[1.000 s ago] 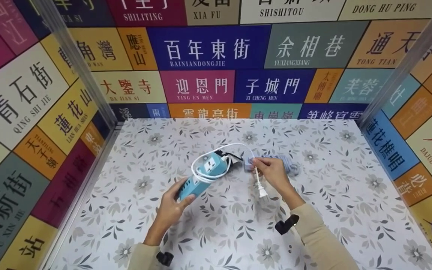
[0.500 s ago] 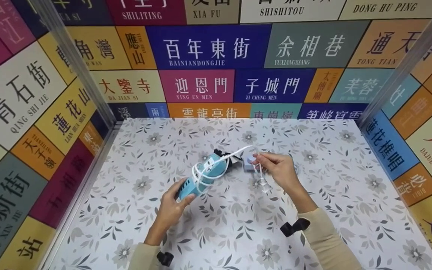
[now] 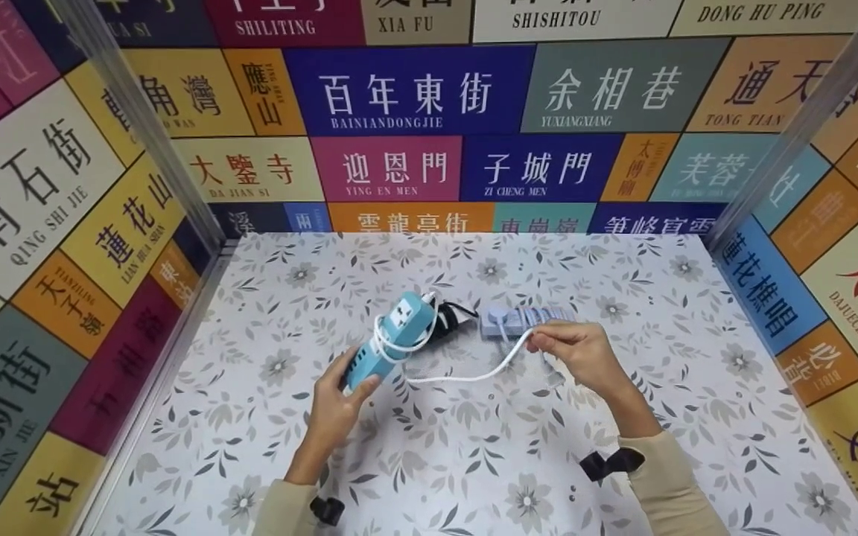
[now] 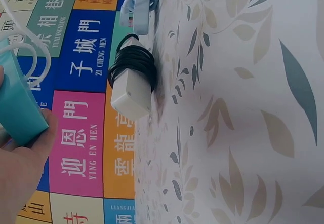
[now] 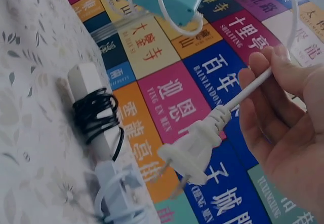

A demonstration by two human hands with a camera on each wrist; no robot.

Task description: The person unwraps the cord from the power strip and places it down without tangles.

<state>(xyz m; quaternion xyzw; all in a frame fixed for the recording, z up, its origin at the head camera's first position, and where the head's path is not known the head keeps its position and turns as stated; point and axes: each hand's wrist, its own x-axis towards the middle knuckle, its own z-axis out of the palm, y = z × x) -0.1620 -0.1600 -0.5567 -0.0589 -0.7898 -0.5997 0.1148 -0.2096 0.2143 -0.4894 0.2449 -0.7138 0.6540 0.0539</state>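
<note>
My left hand (image 3: 336, 406) grips the lower end of a turquoise power strip (image 3: 363, 371), lifted at a slant above the table. Its white cord (image 3: 500, 369) is looped round the strip's upper part and sags across to my right hand (image 3: 582, 353). There, thumb and fingertips pinch the cord close to its plug. In the right wrist view the white two-pin plug (image 5: 195, 145) dangles from the pinched cord, prongs outward. Turquoise strip and cord loops also show along the top of that view.
Behind the turquoise strip lies a white power strip (image 4: 130, 95) wrapped in black cord (image 3: 444, 321). Right of it is a pale blue power strip (image 3: 487, 327) wound with its own cord, close behind my right hand. Sign-patterned walls (image 3: 407, 89) enclose the flower-print table (image 3: 429, 461).
My right hand has moved right and slightly nearer me, drawing the cord from an arch above the strip into a low sag. The left hand tips the strip slightly and shifts left.
</note>
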